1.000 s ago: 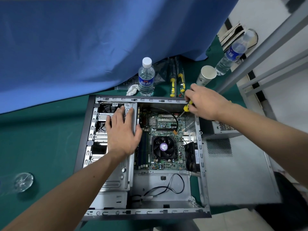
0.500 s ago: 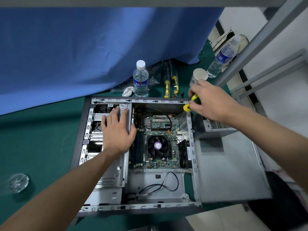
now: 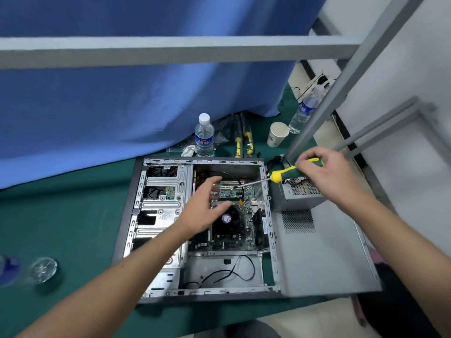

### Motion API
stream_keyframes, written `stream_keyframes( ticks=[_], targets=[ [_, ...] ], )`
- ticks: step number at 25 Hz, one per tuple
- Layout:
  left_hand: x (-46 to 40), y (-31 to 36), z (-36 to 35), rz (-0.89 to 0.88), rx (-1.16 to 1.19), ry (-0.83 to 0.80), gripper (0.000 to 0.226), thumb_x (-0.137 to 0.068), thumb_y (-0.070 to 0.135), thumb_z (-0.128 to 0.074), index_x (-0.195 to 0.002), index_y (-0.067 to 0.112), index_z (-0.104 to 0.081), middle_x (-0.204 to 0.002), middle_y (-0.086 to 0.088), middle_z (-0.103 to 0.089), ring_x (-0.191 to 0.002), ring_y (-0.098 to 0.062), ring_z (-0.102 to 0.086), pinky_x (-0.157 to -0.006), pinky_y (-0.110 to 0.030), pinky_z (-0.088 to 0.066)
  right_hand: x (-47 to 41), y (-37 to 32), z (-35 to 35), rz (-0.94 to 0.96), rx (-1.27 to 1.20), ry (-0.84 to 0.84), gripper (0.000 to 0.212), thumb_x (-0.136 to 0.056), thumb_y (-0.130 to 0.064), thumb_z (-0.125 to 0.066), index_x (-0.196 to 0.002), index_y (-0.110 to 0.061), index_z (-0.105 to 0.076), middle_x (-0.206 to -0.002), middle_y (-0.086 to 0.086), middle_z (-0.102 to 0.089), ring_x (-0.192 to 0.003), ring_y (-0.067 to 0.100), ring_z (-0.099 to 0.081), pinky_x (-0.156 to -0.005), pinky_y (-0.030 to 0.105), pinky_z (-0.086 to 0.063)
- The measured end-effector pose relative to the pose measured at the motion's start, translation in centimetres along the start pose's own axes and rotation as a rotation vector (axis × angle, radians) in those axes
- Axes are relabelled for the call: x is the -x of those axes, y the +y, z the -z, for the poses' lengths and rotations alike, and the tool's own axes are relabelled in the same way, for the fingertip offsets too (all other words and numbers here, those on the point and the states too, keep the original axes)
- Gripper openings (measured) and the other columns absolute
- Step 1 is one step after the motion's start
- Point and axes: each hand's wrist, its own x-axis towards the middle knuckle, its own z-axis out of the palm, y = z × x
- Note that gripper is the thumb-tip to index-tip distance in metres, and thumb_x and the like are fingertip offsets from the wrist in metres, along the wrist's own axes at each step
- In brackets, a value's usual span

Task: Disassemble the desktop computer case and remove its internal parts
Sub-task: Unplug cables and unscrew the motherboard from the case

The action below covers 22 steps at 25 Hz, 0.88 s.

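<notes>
Right hand: the right hand (image 3: 327, 176) is curled round the green-and-yellow handle of the screwdriver (image 3: 284, 175), up and to the right of the open case.
Screwdriver axis: the shaft slants down and to the left from that fist, over the case wall, with its tip on or just above the upper part of the motherboard (image 3: 235, 215); contact cannot be told.
Left hand: the left hand (image 3: 207, 206) is spread and loose, holding nothing, hovering over the left side of the board with its fingertips near the tip of the shaft.
Nearer hand: the left hand lies closer to the board; the right reaches it only through the tool.
Key relation: the board lies below and between the two hands, so the coming move looks like seating the tip in a board screw while the left hand steadies.
Computer case (image 3: 136, 215): lying on its side, open face up, long axis running away from the person; drive bays sit left of the left hand.
CPU fan (image 3: 230, 219): black, round, just right of the left palm.
Power supply (image 3: 297, 195): already outside the case, under the right hand.
Side panel (image 3: 324, 252): flat, to the right of the case beneath the right forearm.
</notes>
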Motion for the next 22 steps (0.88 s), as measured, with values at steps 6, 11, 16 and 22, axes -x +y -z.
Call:
stream_keyframes(
  ticks=[6,11,16,22],
  targets=[
    [0.7,2.2,-0.1,-0.003,0.231,0.135,0.014,-0.094,0.017,-0.064,-0.106,0.022,-0.070,-0.089,0.013,-0.072,-0.084,-0.002,-0.069,-0.086,-0.029,-0.056,1.9,0.6,-0.2,-0.130,-0.282,-0.030,0.014,-0.068,-0.036,-0.063,-0.073,-0.025,-0.070,-0.058,-0.006,-0.056,-0.051,0.014,-0.046,-0.051,0.029,-0.040],
    [2.4,1.7,0.6,0.025,0.349,0.143,0.012,-0.093,0.017,-0.066,-0.095,0.026,-0.074,-0.086,0.010,-0.075,-0.083,-0.007,-0.071,-0.081,-0.025,-0.056,4.7,4.2,-1.6,-0.432,-0.648,-0.114,0.014,-0.090,-0.017,-0.062,-0.079,-0.011,-0.069,-0.064,0.008,-0.053,-0.046,0.012,-0.045,-0.042,0.022,-0.038],
    [4.0,2.0,-1.7,0.039,0.165,0.019,0.011,-0.088,0.031,-0.072,-0.077,0.027,-0.073,-0.069,0.011,-0.069,-0.060,-0.003,-0.060,-0.056,-0.019,-0.048,11.6,7.5,-4.5,-0.741,-1.162,-0.511,0.037,-0.074,-0.009,-0.080,-0.106,0.004,-0.066,-0.081,0.020,-0.063,-0.069,0.029,-0.063,-0.062,0.038,-0.057],
    [5.2,4.3,-5.2,-0.217,-0.330,-0.132,0.024,-0.086,0.046,-0.058,-0.071,0.028,-0.062,-0.065,0.016,-0.060,-0.063,-0.003,-0.056,-0.055,-0.015,-0.041,12.8,7.0,-7.6,-0.501,-0.632,-0.353,0.015,-0.068,-0.022,-0.077,-0.078,-0.018,-0.067,-0.064,0.006,-0.058,-0.057,0.016,-0.054,-0.056,0.026,-0.048]
  ],
)
